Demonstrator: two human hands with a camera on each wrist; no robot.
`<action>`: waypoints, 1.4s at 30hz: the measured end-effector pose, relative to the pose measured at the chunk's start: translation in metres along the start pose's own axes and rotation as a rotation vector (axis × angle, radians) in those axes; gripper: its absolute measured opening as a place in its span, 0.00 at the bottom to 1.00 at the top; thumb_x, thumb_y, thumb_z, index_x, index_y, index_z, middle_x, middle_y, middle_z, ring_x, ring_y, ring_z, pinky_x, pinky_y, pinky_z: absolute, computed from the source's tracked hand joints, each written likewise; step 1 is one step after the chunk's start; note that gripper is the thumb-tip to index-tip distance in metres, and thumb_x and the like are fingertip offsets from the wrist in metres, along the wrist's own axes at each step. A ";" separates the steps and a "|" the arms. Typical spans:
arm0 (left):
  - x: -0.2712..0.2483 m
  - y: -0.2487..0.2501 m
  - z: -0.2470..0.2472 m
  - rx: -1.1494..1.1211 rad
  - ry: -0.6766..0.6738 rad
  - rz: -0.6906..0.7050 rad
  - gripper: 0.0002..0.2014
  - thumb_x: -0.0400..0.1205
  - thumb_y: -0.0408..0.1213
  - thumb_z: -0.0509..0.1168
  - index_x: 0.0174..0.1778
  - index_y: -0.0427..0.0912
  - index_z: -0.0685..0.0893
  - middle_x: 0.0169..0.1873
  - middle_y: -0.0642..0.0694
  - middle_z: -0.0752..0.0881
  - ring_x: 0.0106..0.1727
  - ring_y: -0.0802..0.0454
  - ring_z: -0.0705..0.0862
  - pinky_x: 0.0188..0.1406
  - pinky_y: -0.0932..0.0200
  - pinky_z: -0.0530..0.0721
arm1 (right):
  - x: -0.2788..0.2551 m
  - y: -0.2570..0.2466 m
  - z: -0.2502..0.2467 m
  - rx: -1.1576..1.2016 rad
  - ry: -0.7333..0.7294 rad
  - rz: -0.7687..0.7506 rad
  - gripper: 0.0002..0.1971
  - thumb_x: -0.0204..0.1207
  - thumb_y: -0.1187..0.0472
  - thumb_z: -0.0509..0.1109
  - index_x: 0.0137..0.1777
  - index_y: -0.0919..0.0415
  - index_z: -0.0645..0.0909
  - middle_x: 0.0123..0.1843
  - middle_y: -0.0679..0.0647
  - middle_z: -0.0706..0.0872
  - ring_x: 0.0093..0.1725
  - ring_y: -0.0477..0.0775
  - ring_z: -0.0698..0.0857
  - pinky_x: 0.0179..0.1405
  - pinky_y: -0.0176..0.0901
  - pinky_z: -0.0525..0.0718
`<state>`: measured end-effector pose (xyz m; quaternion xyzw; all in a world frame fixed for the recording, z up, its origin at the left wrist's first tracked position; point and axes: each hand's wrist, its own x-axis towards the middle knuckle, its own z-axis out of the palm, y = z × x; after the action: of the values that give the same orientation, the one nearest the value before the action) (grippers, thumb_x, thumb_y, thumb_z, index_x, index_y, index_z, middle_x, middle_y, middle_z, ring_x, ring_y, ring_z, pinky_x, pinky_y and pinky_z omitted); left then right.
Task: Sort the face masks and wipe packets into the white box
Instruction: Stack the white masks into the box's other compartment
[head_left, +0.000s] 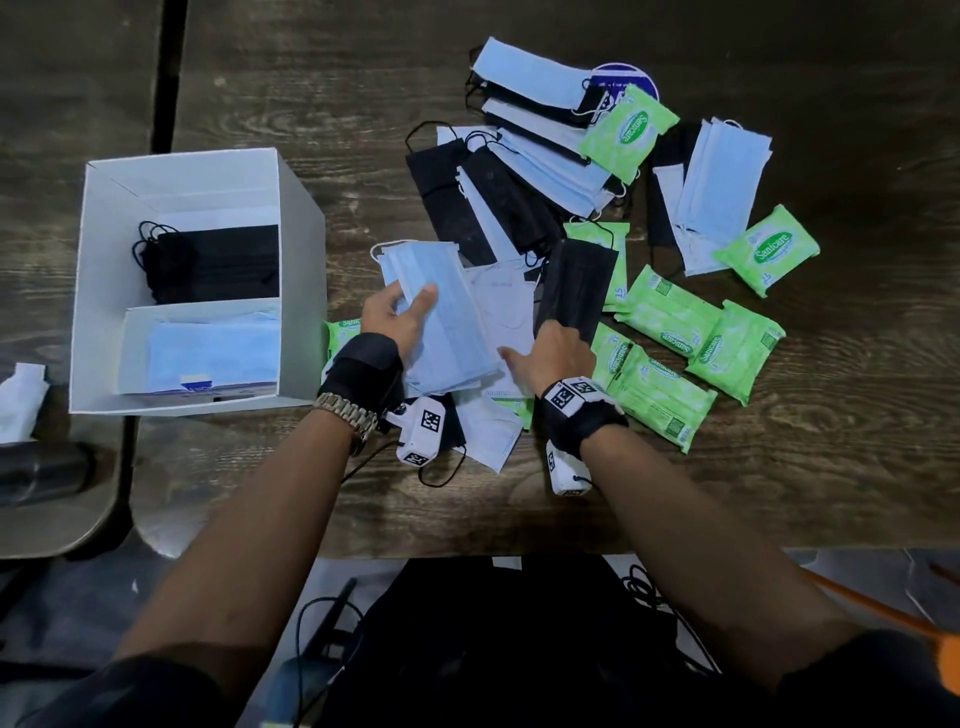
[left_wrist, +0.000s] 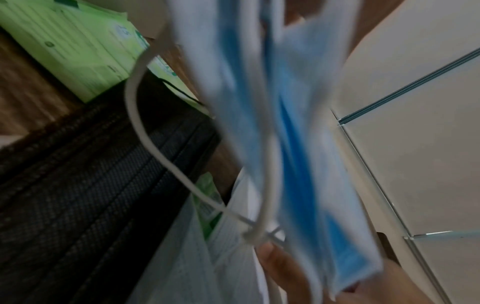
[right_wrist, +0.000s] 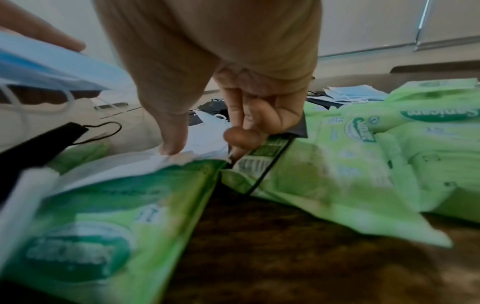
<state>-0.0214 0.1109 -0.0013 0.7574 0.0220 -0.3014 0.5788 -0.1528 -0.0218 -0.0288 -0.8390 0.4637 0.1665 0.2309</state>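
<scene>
My left hand (head_left: 408, 312) grips a stack of light blue masks (head_left: 441, 322) just right of the white box (head_left: 304, 208); the same blue masks (left_wrist: 298, 144) hang blurred in the left wrist view. My right hand (head_left: 558, 345) pinches the near end of a black mask (head_left: 576, 286), and its thumb reaches left onto a white mask (head_left: 501, 306). In the right wrist view the curled fingers (right_wrist: 262, 115) hold the dark mask edge (right_wrist: 301, 127). Black masks (head_left: 213, 262) fill the box's far compartment and blue masks (head_left: 208, 353) the near one.
Black, blue and white masks (head_left: 519, 171) lie piled at centre right on the wooden table (head_left: 363, 93). Several green wipe packets (head_left: 670, 312) lie to the right, and one packet (head_left: 340, 338) sits beside the box. White cloth (head_left: 21, 400) lies at the far left.
</scene>
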 end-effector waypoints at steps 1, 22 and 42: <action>0.001 -0.002 -0.001 0.012 0.009 -0.020 0.10 0.82 0.38 0.69 0.55 0.38 0.87 0.43 0.46 0.88 0.37 0.52 0.86 0.36 0.62 0.82 | 0.002 0.000 0.001 0.026 0.007 0.006 0.26 0.71 0.37 0.76 0.50 0.60 0.78 0.55 0.61 0.86 0.53 0.67 0.87 0.39 0.48 0.78; -0.002 -0.008 -0.007 0.117 -0.045 0.067 0.07 0.73 0.39 0.65 0.45 0.49 0.76 0.45 0.42 0.85 0.39 0.46 0.83 0.40 0.46 0.85 | 0.020 0.024 -0.005 0.311 0.152 0.085 0.03 0.75 0.63 0.70 0.48 0.57 0.83 0.50 0.57 0.87 0.51 0.63 0.85 0.39 0.47 0.81; -0.005 -0.015 -0.007 0.314 -0.138 0.085 0.09 0.82 0.30 0.66 0.52 0.46 0.88 0.41 0.43 0.84 0.20 0.60 0.79 0.20 0.66 0.78 | 0.025 0.005 -0.011 0.246 0.057 0.108 0.30 0.66 0.39 0.79 0.55 0.62 0.77 0.54 0.59 0.83 0.53 0.64 0.84 0.44 0.50 0.81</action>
<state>-0.0279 0.1241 -0.0109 0.8163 -0.0973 -0.3275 0.4658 -0.1432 -0.0478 -0.0330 -0.7825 0.5317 0.0967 0.3093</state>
